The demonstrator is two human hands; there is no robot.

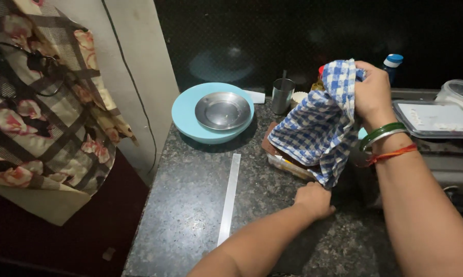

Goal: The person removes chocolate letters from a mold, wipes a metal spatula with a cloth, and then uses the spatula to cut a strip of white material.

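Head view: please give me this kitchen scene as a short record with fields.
surface: dark speckled stone counter
right hand: raised, grip closed on the top of a blue-and-white checked cloth
left hand: low on the counter, at the cloth's bottom corner
under the cloth: a box, partly hidden
left of the cloth: steel plate inside a light blue bowl
behind: steel cup

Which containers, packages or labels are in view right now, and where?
Blue-capped bottle: back right, dark body.
Lidded clear tray: right, rectangular, white contents.
Round clear tub: far right, translucent.
Packet: under the blue-checked cloth, mostly hidden.
No screens or signs.
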